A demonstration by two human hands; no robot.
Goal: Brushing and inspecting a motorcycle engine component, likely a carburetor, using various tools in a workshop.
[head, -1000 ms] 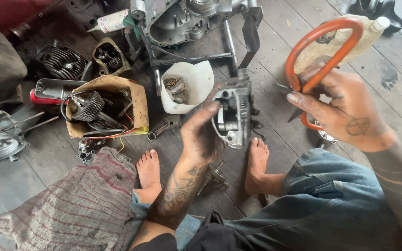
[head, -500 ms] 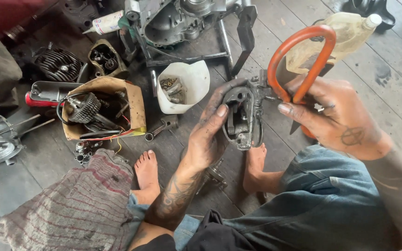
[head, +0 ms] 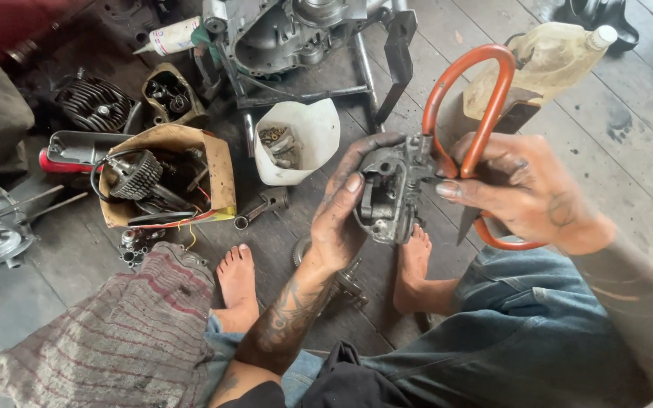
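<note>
My left hand (head: 345,208), greasy and dark, grips a small grey metal engine part (head: 391,189), like a carburettor body, held above my bare feet. My right hand (head: 527,193) holds large scissors with orange loop handles (head: 485,113); the blades point at the right side of the metal part and touch it. The tips of the blades are hidden behind my fingers and the part.
A white cut container (head: 300,140) with bolts lies on the wooden floor, beside a cardboard box (head: 164,177) of gears and wires. An engine case on a stand (head: 289,34) stands at the back, a yellowish plastic jug (head: 553,57) to the right, a striped rag (head: 119,332) at lower left.
Both hands have come closer together and nearer the camera. The scissors swung from the right onto the metal part, which the left hand turned and lifted.
</note>
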